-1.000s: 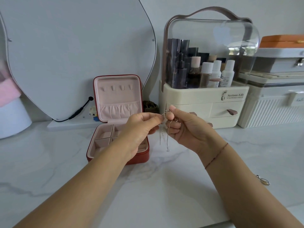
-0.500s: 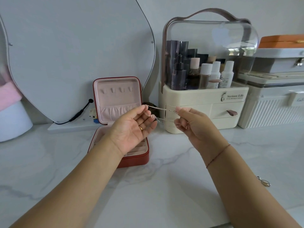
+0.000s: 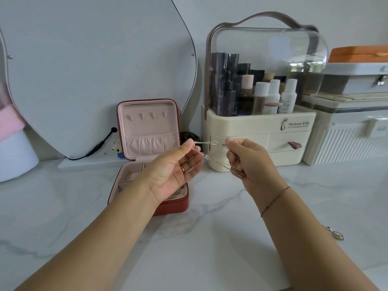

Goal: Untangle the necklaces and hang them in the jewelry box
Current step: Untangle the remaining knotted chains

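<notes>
Necklaces (image 3: pixel 210 143) aloft between left hand (image 3: pixel 175 172) and right hand (image 3: pixel 248 162)

L hand (image 3: pixel 174 172) wears gold ring (image 3: pixel 183 169) on one finger; R hand (image 3: pixel 249 164) has thin reddish string bracelet (image 3: pixel 275 201) at wrist.

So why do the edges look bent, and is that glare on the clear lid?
Head view: the wide-angle lens stretches the forearms and tilts the ribbed white case; bright reflections glare on the organizer's clear cover; light is soft, shadows faint on the marble counter; the necklaces between left hand and right hand look sharp but thin.
</notes>
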`<state>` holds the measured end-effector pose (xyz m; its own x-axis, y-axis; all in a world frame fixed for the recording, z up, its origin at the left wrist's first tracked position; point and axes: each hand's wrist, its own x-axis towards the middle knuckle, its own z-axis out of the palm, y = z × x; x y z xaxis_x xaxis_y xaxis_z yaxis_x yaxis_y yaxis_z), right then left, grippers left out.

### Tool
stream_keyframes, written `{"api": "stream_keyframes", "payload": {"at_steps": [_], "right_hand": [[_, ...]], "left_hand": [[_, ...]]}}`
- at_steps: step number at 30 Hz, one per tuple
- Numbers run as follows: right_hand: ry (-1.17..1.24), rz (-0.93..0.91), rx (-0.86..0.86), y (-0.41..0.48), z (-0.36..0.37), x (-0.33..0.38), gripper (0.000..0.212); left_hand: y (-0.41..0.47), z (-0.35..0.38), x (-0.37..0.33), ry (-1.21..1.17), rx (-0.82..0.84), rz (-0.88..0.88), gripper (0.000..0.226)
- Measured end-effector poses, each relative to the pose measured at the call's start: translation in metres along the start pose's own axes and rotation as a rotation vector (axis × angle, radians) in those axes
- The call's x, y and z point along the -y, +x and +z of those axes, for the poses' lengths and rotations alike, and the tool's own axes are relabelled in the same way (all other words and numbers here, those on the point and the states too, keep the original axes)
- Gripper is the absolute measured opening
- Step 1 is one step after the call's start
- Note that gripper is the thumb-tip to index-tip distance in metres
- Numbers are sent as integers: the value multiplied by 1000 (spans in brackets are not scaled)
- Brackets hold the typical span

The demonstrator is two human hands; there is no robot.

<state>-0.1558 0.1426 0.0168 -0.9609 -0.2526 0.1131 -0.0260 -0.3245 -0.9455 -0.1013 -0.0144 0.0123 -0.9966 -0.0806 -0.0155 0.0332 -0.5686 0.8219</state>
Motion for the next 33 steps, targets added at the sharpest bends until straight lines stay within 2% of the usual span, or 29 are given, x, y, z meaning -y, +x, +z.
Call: {"api": "stream_keyframes", "payload": {"at_steps": [4, 9, 14, 18, 24, 26, 29, 33], "right_hand": [[-68, -45, -41, -1, 0, 0, 19], [-184, -153, -112, -1, -1, 1, 13], [-26, -193, -93, -2, -1, 4, 7], [-3, -229, -68, -2, 0, 6, 8], [-21, -292, -27, -2, 3, 7, 13], [-23, -300, -15, -3, 4, 7, 12], [-65, -318, 47, -5, 5, 8, 11], [-91, -332, 145, -7, 6, 7, 10]], "left_hand": [[-3, 5, 2, -14, 11, -11, 10], [-6, 5, -3, 257, 7, 60, 21], [-5, 1, 0, 494, -101, 165, 17], [-2, -3, 6, 617, -157, 183, 11], [-4, -1, 7, 757, -166, 192, 41], [-6, 0, 6, 784, -147, 195, 39], [-10, 6, 6, 818, -115, 217, 17], [-11, 10, 6, 760, -60, 290, 22]]}}
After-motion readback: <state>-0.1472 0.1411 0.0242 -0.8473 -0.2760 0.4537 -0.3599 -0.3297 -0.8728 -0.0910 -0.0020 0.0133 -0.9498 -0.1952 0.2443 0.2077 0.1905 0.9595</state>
